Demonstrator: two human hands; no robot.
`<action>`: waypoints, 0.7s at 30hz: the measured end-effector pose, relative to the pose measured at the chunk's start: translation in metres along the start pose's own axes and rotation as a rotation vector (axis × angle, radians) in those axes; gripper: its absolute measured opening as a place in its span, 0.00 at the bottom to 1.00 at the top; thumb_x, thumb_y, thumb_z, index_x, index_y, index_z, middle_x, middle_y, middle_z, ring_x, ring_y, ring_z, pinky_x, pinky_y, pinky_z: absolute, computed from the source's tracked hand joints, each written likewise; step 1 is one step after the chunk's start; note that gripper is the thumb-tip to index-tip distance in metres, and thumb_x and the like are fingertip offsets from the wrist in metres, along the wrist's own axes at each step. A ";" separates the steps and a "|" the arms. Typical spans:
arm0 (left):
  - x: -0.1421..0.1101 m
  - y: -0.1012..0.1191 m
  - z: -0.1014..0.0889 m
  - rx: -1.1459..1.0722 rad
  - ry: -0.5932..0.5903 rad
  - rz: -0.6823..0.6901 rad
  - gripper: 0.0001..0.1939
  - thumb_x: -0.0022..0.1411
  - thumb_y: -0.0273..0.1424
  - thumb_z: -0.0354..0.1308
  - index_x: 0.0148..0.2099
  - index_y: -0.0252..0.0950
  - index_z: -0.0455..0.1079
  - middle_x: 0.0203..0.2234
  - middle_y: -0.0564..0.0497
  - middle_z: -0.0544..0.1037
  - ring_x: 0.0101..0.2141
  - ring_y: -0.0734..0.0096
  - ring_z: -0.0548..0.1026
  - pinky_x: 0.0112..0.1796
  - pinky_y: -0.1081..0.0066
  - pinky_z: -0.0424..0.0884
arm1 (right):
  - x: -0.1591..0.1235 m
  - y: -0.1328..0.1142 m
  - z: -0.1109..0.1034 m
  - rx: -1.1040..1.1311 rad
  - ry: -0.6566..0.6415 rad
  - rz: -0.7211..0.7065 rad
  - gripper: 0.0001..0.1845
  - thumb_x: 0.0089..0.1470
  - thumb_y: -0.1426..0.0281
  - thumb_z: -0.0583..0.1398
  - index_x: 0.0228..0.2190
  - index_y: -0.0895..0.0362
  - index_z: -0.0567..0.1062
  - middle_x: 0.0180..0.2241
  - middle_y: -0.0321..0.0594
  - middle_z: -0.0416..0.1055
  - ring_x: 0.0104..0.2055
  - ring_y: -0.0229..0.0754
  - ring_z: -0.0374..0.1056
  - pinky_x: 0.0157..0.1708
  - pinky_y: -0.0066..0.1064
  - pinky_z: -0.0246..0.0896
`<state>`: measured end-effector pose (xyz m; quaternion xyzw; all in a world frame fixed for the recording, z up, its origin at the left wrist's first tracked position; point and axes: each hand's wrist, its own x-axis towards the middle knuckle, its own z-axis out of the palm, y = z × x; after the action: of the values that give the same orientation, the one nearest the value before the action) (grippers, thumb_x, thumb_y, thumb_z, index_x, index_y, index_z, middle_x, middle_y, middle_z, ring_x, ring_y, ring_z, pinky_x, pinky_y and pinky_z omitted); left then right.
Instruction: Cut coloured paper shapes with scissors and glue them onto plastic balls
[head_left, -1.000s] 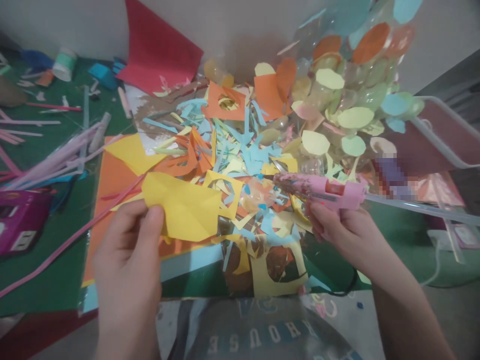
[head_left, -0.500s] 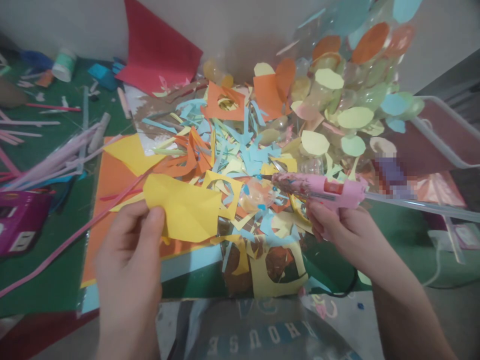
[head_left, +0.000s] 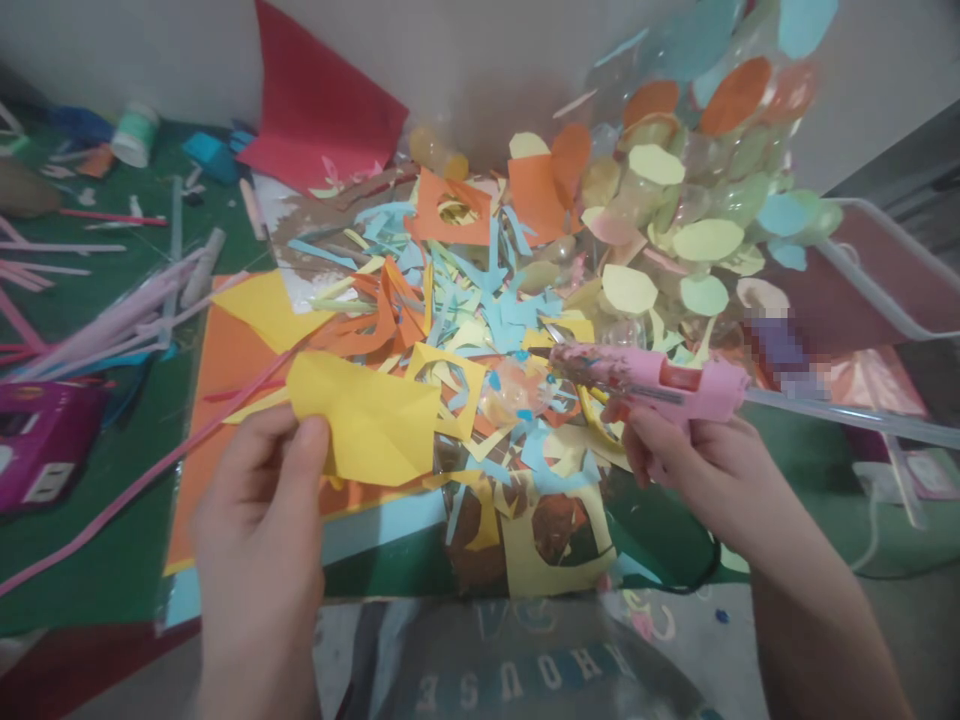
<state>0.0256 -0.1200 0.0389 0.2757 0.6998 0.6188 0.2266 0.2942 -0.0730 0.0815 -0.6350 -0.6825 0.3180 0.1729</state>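
Observation:
Pinched between thumb and fingers of my left hand (head_left: 262, 490) is a sheet of yellow paper (head_left: 371, 420), creased and raised over the orange sheets. My right hand (head_left: 694, 460) grips a pink hot glue gun (head_left: 660, 380) by its handle. A long clear glue stick (head_left: 840, 415) sticks out of the gun's back, and its dark-stained nozzle points left over the paper scraps. Just below and left of the nozzle lies a clear rounded plastic piece (head_left: 514, 392) with blue bits around it. The gun's tip is apart from the yellow paper.
Cut paper scraps (head_left: 487, 290) cover the middle of the green table (head_left: 360, 575). Plastic pieces with coloured paper discs (head_left: 709, 240) pile up at right, beside a clear bin (head_left: 892, 260). Pink straws (head_left: 112, 310) and a purple box (head_left: 49, 440) lie left. Red paper (head_left: 322, 110) leans at the wall.
My right hand has drawn the glue gun slightly to the right, away from the yellow paper. My left hand keeps its hold on the paper, nearly still.

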 end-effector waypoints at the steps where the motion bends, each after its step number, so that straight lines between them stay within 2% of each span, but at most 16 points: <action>1: 0.000 0.000 0.000 -0.001 -0.001 -0.001 0.07 0.54 0.37 0.65 0.35 0.40 0.77 0.29 0.56 0.76 0.29 0.77 0.70 0.27 0.79 0.65 | -0.001 -0.002 0.000 0.014 -0.019 -0.008 0.33 0.60 0.48 0.49 0.13 0.55 0.66 0.17 0.36 0.65 0.21 0.37 0.60 0.23 0.27 0.55; 6: 0.000 0.002 -0.002 0.025 0.005 -0.009 0.06 0.55 0.36 0.64 0.34 0.41 0.77 0.30 0.56 0.76 0.29 0.78 0.71 0.27 0.81 0.65 | -0.005 -0.007 0.002 0.015 -0.097 -0.018 0.30 0.61 0.49 0.49 0.17 0.55 0.64 0.17 0.34 0.63 0.21 0.36 0.59 0.22 0.26 0.56; 11: 0.001 0.000 -0.003 0.009 0.011 0.002 0.07 0.54 0.38 0.64 0.35 0.41 0.77 0.30 0.55 0.76 0.30 0.76 0.71 0.28 0.78 0.66 | -0.004 -0.003 0.006 0.001 -0.147 -0.042 0.29 0.63 0.52 0.48 0.17 0.55 0.62 0.18 0.34 0.62 0.22 0.36 0.60 0.22 0.26 0.56; 21: 0.002 -0.003 -0.002 0.021 0.023 -0.008 0.09 0.53 0.39 0.65 0.33 0.39 0.76 0.29 0.55 0.75 0.28 0.76 0.70 0.27 0.78 0.64 | -0.005 -0.002 0.008 -0.007 -0.126 -0.009 0.26 0.61 0.53 0.51 0.18 0.55 0.62 0.17 0.32 0.60 0.20 0.36 0.59 0.21 0.27 0.55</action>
<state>0.0227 -0.1201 0.0366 0.2680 0.7101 0.6135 0.2179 0.2883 -0.0791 0.0776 -0.6113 -0.6960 0.3541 0.1289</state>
